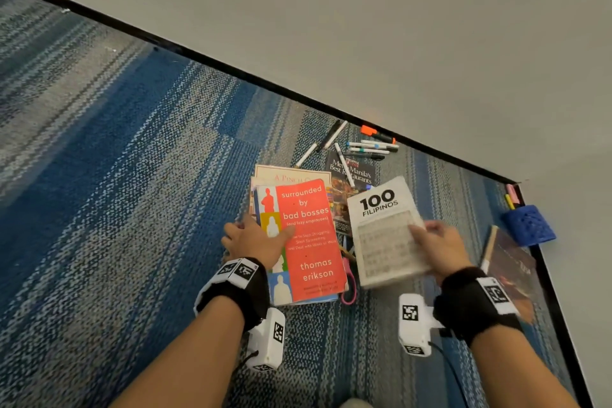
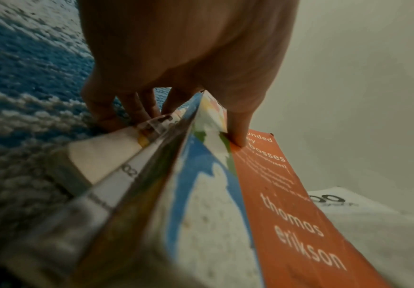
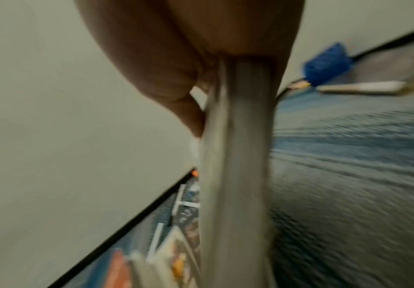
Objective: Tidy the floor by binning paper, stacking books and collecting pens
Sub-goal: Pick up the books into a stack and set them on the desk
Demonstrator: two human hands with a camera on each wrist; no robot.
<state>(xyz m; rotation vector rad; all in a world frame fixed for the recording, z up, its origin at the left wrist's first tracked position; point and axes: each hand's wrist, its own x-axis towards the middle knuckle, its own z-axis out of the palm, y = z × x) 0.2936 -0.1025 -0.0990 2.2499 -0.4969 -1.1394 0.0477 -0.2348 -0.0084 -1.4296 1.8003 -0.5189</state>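
Stacking books: my right hand [image 1: 438, 247] pinches the white book [image 1: 385, 232], raised just beside the pile near the floor's wall edge. My left hand [image 1: 253, 238] grips the orange book [image 1: 308, 242] atop it. Next: lay white squarely on orange.

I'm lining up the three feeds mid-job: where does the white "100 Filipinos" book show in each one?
Head: white book, right of centre, lifted, gripped by the right hand.
Left wrist: only a corner at the right edge, beyond the red book.
Right wrist: edge-on and blurred, running down the middle from the hand.
Shared landmark: the red book, bottom left in the right wrist view.
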